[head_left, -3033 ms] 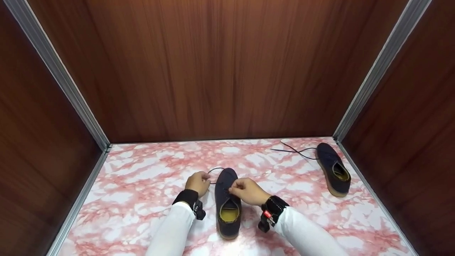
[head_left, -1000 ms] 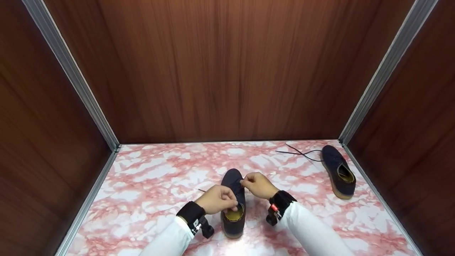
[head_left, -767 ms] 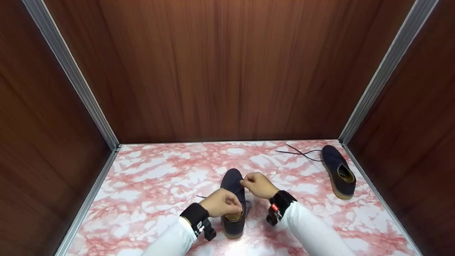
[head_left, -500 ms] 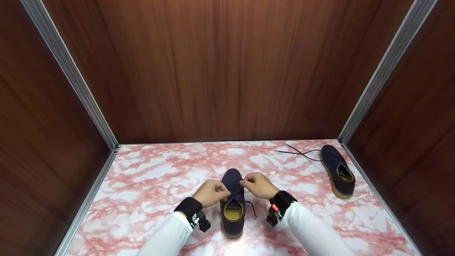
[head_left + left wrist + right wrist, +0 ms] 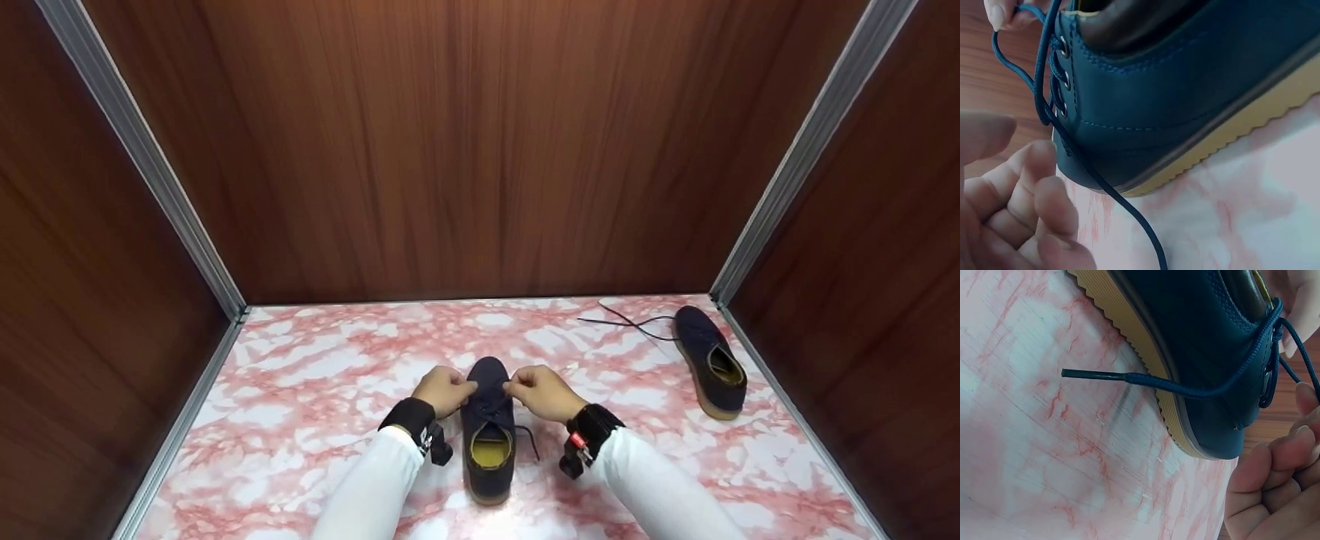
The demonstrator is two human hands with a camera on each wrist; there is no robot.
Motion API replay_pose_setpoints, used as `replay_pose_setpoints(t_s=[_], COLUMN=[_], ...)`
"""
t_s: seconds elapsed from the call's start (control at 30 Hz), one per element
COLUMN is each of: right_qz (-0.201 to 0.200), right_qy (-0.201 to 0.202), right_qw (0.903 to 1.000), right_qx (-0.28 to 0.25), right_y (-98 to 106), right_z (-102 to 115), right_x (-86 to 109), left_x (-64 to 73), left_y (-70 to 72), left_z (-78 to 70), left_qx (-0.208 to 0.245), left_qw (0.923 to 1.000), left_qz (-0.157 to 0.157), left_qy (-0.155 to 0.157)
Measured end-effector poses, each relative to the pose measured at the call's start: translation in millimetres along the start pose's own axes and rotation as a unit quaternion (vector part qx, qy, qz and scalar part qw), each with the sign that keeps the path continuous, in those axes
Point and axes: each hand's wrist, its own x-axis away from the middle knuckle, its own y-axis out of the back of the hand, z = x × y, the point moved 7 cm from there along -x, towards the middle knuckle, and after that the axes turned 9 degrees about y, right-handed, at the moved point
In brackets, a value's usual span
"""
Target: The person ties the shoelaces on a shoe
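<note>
A dark navy lace-up shoe [image 5: 487, 371] with a yellow insole stands on the marbled surface, toe pointing away from me. My right hand [image 5: 547, 394] pinches a loop of its shoelace [image 5: 1297, 340] above the eyelets. Left of the shoe, my left hand [image 5: 442, 391] is level with the laces; in the left wrist view its fingers [image 5: 1053, 205] curve loosely near a hanging bend of lace, with nothing seen between them. One lace end [image 5: 1095, 375] hangs over the shoe's right side, and another strand [image 5: 1134, 211] runs down the left side.
A second navy shoe [image 5: 709, 367] lies at the right near the wall, its loose laces [image 5: 630, 322] trailing left across the surface. Brown wood-grain panels [image 5: 480, 165] with metal corner strips enclose the back and sides.
The left hand carried a lace end across the shoe, let it drop on the right side, then moved back to the left and forward. The right hand has stayed at the laces.
</note>
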Motion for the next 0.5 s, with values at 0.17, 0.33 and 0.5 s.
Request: replay_pose_setpoints(t_s=[0.17, 0.33, 0.5], right_qz=[0.007, 0.005, 0.002], right_qy=[0.006, 0.004, 0.001], right_qw=[0.9999, 1.0, 1.0], right_qx=[-0.004, -0.003, 0.002], right_y=[-3, -3, 0], right_z=[3, 4, 2], right_x=[0.0, 1.1, -0.8], left_x=[-4.8, -8.6, -11.9], left_y=[-7.3, -13.9, -17.8], left_z=[-3.2, -4.2, -5.1], left_qx=[-0.029, -0.054, -0.07], left_qw=[0.9994, 0.9981, 0.9963], left_qz=[0.019, 0.026, 0.042], left_qy=[0.0, 0.014, 0.025])
